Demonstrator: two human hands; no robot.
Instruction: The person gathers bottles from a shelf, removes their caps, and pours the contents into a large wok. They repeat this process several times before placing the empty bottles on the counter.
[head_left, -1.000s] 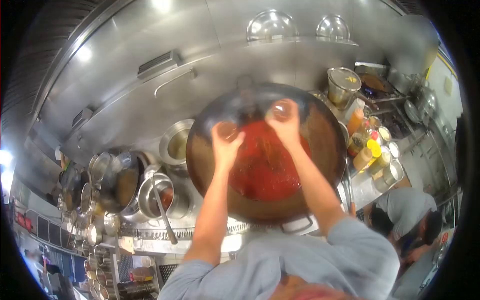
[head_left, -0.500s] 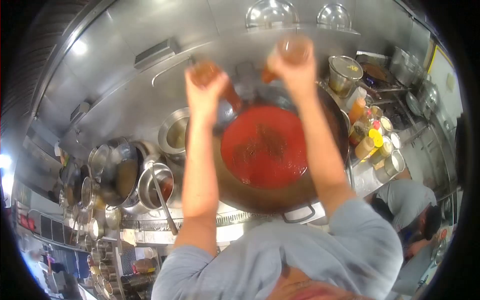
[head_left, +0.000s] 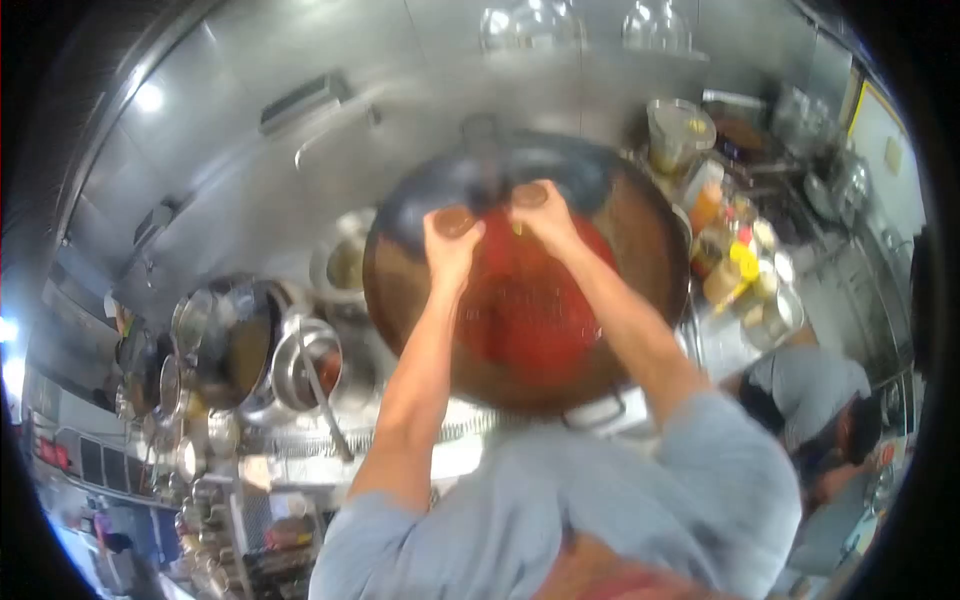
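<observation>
Hands (head_left: 450,254) (head_left: 550,224) grip bottles (head_left: 455,221) (head_left: 530,195) over wok (head_left: 645,235), any writing blurred.

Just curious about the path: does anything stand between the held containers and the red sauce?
The left hand holds one container, the right hand another container; nothing visible stands between them and the red sauce, though their lower parts are unclear.

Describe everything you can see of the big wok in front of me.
The wok is wide, round and deep, apparently metal, open side up and roughly level. Its inner wall is brown, with blue-black areas toward the back. One loop handle shows at the far rim, another at the near rim. Red liquid pools inside. The left hand and right hand each hold a container over it; blur hides whether either touches it. Its underside is hidden.
</observation>
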